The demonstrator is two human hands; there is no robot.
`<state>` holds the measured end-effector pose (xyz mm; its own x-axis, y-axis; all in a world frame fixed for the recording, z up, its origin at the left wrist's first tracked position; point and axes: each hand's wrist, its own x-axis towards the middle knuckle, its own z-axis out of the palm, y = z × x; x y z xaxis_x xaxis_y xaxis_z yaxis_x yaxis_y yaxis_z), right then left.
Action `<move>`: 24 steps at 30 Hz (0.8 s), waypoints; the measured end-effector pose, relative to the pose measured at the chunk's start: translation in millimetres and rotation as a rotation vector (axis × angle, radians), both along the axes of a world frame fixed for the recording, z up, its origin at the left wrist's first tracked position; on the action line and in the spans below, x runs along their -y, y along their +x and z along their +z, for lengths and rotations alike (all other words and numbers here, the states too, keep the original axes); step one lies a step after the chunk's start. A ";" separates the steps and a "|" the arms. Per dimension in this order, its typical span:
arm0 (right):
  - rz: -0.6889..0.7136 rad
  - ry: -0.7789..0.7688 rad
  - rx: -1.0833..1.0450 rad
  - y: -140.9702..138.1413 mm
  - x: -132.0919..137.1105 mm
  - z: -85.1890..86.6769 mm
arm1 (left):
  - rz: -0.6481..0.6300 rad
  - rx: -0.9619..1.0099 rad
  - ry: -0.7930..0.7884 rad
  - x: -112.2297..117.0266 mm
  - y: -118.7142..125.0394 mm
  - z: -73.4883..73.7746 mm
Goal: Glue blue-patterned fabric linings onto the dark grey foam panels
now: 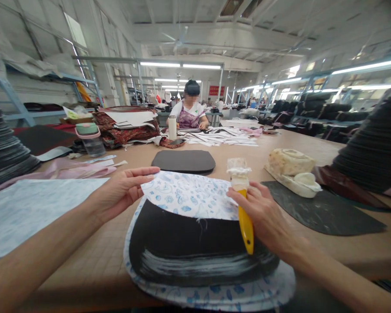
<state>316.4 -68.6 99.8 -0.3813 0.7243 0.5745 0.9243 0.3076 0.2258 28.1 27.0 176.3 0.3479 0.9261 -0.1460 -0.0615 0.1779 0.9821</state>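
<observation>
My left hand pinches the upper left corner of a white fabric piece printed in blue. My right hand is closed around a yellow-handled paintbrush, its bristles up and coated in white paste; the same fingers grip the fabric's right edge. The fabric is held raised over a black rounded panel, which has white paste streaks near its front edge and a few loose threads. Beneath that panel lies more blue-printed fabric, showing around its rim.
Ahead is a stack of dark panels. At right, a paste-caked container sits on a dark sheet. Blue-printed fabric and a lidded bottle are at left. A person works across the table. Tall dark stacks flank both sides.
</observation>
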 end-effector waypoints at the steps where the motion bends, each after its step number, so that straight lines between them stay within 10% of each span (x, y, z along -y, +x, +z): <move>1: -0.026 0.008 -0.009 8.7 1.1 -1.7 | 0.005 -0.001 -0.009 0.1 -0.9 -1.8; 9: -0.265 -0.037 -0.443 44.3 -0.1 -12.6 | 0.013 -0.069 -0.115 6.4 -3.3 -11.7; 15: -0.139 -0.356 -1.089 46.8 -14.8 -19.8 | 0.001 -0.108 -0.105 1.8 -7.1 -21.2; 24: -0.158 -0.373 -0.828 43.1 -10.4 -17.0 | -0.008 -0.116 -0.083 -1.8 -15.4 -33.3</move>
